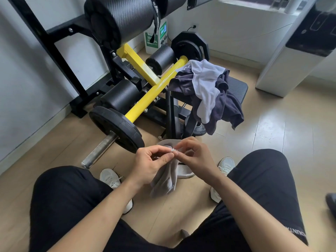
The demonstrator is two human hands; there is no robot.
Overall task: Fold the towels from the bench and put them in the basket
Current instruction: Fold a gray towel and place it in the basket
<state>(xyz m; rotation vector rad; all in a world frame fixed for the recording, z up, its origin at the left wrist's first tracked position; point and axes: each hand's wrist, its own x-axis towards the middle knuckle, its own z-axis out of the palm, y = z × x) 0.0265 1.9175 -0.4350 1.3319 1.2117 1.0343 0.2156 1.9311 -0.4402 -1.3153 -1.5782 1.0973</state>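
I hold a small grey towel (166,180) between my knees, above the floor. My left hand (151,163) and my right hand (195,156) pinch its top edge together, and the rest of it hangs down below my fingers. On the black bench pad (237,87) ahead lies a heap of towels: a white towel (205,84) draped over a dark purple towel (225,108) that hangs off the near end. A light basket rim (185,172) shows just behind the hanging grey towel, mostly hidden by my hands.
A yellow-framed weight machine (151,90) with black rollers and a weight plate (118,128) on a steel bar stands at the left. A white cabinet (291,57) stands at the right. My knees and white shoes flank the wood floor below my hands.
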